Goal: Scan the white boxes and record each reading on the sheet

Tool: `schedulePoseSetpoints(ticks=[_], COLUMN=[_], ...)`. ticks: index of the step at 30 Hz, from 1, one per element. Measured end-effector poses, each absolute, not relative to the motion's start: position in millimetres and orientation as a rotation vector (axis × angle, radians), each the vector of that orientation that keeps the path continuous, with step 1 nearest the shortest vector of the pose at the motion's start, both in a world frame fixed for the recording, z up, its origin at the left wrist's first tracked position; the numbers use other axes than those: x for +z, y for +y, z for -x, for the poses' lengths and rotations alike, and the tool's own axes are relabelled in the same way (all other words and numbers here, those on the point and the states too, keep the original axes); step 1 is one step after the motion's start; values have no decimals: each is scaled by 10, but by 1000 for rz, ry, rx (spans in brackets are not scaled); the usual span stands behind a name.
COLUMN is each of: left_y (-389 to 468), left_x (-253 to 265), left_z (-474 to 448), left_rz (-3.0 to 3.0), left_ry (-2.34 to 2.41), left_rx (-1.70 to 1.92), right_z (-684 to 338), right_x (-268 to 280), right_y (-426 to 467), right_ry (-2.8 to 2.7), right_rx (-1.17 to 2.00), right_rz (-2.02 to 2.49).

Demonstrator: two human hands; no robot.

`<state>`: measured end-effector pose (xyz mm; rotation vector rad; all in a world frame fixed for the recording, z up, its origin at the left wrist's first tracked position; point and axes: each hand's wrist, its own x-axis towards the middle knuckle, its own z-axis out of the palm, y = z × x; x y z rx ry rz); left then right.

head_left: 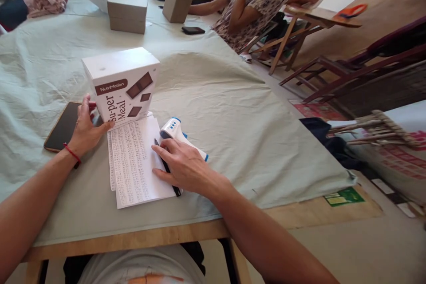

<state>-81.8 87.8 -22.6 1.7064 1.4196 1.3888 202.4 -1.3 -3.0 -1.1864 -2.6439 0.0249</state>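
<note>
A white NutriMotion meal box stands on the table at the top end of some printed paper sheets. My left hand grips its lower left corner, thumb on the front and fingers along the side. Flat on the sheets lies a black pen, partly covered by my right hand. That hand's fingers are extended and apart, reaching over the pen. Just beyond them is a white and blue infrared thermometer, its handle partly hidden by the hand. A dark-screened tablet or phone rests left of the box.
Two cardboard boxes and a black phone are toward the far side of the cloth-covered table. A person in a patterned top sits at the far right; another is at the far left. Wooden chairs stand at right.
</note>
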Motion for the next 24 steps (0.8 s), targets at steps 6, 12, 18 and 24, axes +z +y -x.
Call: schedulePoseSetpoints(ticks=[6,12,18,24], left_y=[790,624,458,462], left_x=[-127,66,96,95], left_z=[841,826,746,761], left_rz=[-1648,-1516,-1482,-1623], left_ry=[1450,1257,1169,1242], left_rx=[1356,1411,1279,1178], right_z=[-2063,-2180,-2198,-1958], right_x=[30,18,8,5], right_y=[29,163,206,23], right_ry=[-2375,-2181,-1863,-1411], right_rx=[-127,18,377,1203], right_rz=[1485,2120,1812,1131])
